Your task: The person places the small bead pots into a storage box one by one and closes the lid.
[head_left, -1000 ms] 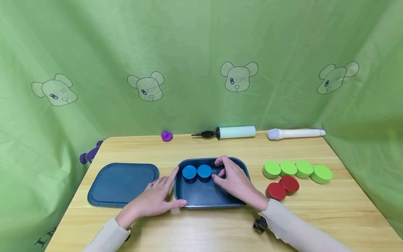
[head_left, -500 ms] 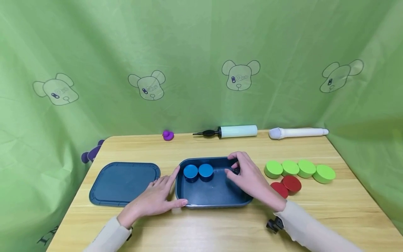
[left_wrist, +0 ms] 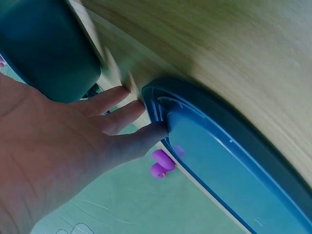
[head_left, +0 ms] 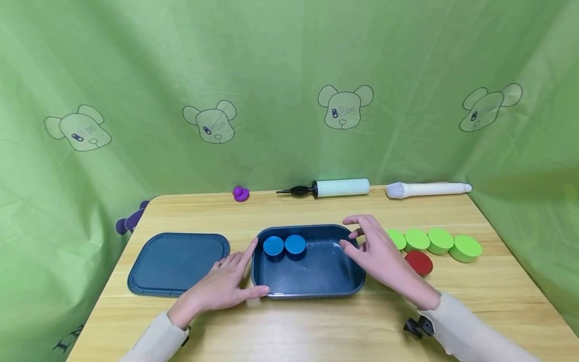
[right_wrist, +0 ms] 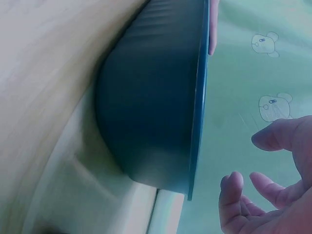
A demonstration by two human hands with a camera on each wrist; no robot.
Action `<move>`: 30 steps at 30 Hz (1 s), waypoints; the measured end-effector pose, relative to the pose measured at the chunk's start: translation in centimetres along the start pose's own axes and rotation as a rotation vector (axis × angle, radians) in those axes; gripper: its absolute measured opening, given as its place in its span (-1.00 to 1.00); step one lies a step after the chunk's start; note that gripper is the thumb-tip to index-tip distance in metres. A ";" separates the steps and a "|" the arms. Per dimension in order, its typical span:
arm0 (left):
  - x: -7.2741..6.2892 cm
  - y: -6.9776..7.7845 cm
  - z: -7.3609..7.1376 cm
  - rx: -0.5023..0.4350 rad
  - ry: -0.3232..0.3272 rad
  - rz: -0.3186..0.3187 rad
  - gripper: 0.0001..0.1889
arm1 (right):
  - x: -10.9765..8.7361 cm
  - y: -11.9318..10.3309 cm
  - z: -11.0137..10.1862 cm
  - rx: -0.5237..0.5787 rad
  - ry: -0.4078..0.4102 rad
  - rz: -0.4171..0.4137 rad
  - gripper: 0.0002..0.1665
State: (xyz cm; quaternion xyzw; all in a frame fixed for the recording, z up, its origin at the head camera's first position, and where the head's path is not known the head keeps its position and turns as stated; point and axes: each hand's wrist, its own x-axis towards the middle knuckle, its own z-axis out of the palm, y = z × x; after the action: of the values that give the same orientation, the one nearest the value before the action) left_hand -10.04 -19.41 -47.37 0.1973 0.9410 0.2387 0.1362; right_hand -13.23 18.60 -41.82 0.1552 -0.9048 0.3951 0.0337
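In the head view, my left hand (head_left: 226, 285) lies at the left end of a dark blue rectangular tub (head_left: 312, 286). Its index finger and thumb, both extended, touch the rim. Inside the tub, two round blue blocks (head_left: 273, 246) stand side by side at the back left. Over the tub's right edge hovers my right hand (head_left: 382, 254), fingers and thumb bent apart. The right wrist view shows the gap between its thumb and fingers holding nothing. Closest to that hand on the table are several green round blocks (head_left: 440, 241) and a red round block (head_left: 419, 263).
A flat dark blue lid (head_left: 178, 264) lies left of the tub. Along the table's back edge are a purple rubber duck (head_left: 240, 194), a hand pump (head_left: 341, 187) and a white stick-like object (head_left: 429, 189). A green curtain (head_left: 271, 60) hangs behind.
My right hand has moved right, from inside the tub to above its right edge, and now covers the second red block. The left hand has stayed at the tub's left rim. Both blue blocks have not moved.
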 end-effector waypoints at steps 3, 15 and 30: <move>0.0 0.0 0.1 0.004 0.000 0.003 0.19 | -0.5 0.3 -0.5 0.004 0.011 -0.009 -0.48; -0.1 0.1 0.1 0.002 0.011 0.004 0.20 | -2.0 1.9 -2.2 -0.044 0.074 -0.058 -0.47; -0.1 0.1 0.1 -0.001 0.023 0.000 0.20 | -3.8 4.2 -4.8 -0.075 0.143 -0.056 -0.46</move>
State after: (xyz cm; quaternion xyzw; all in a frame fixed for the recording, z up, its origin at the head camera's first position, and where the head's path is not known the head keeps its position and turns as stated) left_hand -9.87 -19.39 -47.40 0.1944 0.9424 0.2414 0.1256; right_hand -11.23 25.73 -42.20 0.1505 -0.9095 0.3701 0.1150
